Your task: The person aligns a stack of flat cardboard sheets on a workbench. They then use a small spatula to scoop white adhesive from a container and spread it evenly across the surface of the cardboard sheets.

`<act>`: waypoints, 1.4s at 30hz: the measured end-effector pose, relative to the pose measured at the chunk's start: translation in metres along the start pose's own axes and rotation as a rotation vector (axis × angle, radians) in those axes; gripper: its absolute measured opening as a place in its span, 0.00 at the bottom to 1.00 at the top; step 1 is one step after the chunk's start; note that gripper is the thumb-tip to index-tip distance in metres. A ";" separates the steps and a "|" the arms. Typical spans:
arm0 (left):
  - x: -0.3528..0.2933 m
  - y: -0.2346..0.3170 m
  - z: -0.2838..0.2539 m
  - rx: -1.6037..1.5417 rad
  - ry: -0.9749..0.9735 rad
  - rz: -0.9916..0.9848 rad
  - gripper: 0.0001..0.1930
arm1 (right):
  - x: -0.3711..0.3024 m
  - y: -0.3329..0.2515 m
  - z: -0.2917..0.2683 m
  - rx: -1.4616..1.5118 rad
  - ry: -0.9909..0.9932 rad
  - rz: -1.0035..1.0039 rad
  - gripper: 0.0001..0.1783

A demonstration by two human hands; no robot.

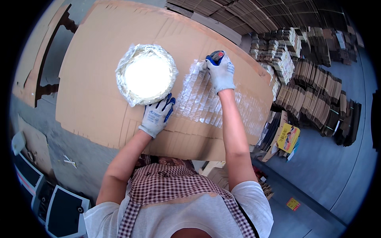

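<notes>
A round thing wrapped in crinkled clear plastic (122, 79) lies left of centre on a large cardboard sheet (93, 43); its middle glares white, so its surface is hidden. At its near edge, my left hand (155, 116), in a white glove with blue fingers, rests with its fingers stretched out, touching or close to the plastic. Further right, my right hand (220, 74), gloved alike, is closed around a small dark thing with a red part (218, 55), whose kind I cannot make out. Beside and under this hand, shiny strips of clear tape (198, 99) cover the cardboard.
Bundled stacks of flat cardboard (309, 79) stand beyond and to the right. A yellow printed box (288, 137) sits near the right edge of the sheet. Chairs or frames with dark panels (65, 214) stand at lower left, and a wooden piece (39, 59) at far left.
</notes>
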State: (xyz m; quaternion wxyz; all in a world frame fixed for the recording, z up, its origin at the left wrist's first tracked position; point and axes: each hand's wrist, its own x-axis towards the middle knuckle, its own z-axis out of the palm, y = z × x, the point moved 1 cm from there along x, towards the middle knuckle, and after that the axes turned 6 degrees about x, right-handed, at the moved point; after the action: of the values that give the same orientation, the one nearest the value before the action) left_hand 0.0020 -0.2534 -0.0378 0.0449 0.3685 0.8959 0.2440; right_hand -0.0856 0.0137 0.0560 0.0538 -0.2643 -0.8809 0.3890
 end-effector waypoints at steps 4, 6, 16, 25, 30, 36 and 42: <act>0.000 -0.001 0.002 0.006 0.004 0.007 0.22 | -0.001 0.000 0.006 0.041 0.013 -0.075 0.16; 0.000 -0.002 0.004 0.006 0.018 0.016 0.22 | 0.008 0.009 0.008 -0.032 0.015 -0.056 0.16; -0.001 -0.002 0.004 0.017 0.000 0.020 0.23 | 0.005 -0.008 0.008 -0.179 0.033 -0.051 0.18; -0.001 -0.003 0.003 0.014 -0.012 0.021 0.22 | -0.036 -0.026 0.014 -0.147 -0.112 -0.022 0.19; -0.002 -0.004 0.005 -0.035 0.009 0.020 0.22 | -0.049 -0.007 0.021 -0.011 -0.080 -0.059 0.21; -0.002 -0.006 0.002 -0.138 0.064 -0.013 0.22 | -0.076 -0.014 0.018 0.110 -0.156 -0.044 0.21; -0.002 -0.006 -0.004 -0.157 0.048 -0.034 0.22 | -0.109 -0.008 0.020 0.110 -0.165 0.037 0.18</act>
State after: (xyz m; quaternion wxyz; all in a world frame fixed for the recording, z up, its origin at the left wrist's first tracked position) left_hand -0.0014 -0.2600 -0.0372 0.0563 0.3424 0.8811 0.3215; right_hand -0.0019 -0.0594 0.0602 -0.0117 -0.2441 -0.8547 0.4581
